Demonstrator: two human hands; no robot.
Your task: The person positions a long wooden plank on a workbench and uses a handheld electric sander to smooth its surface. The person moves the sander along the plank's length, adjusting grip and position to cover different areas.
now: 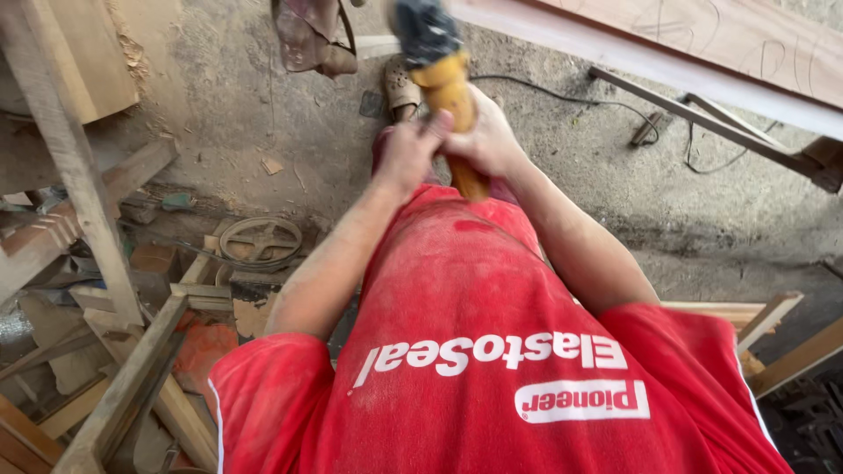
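Note:
A power tool with a yellow body (446, 88) and a dark, blurred head (425, 30) is held upright in front of my red shirt (474, 298). My left hand (404, 158) wraps its lower body from the left. From the right, my right hand (488, 139) closes around the same handle, touching the left hand. The tool's lower end pokes out below both hands, close to my chest. Its working end points away from me, over the concrete floor.
Rough wooden frames and offcuts (105, 263) are stacked at the left, with a pulley wheel (260, 239) among them. A long reddish board (702, 44) crosses the top right. A black cable (562, 98) trails over the dusty floor. My sandalled foot (399, 88) shows behind the tool.

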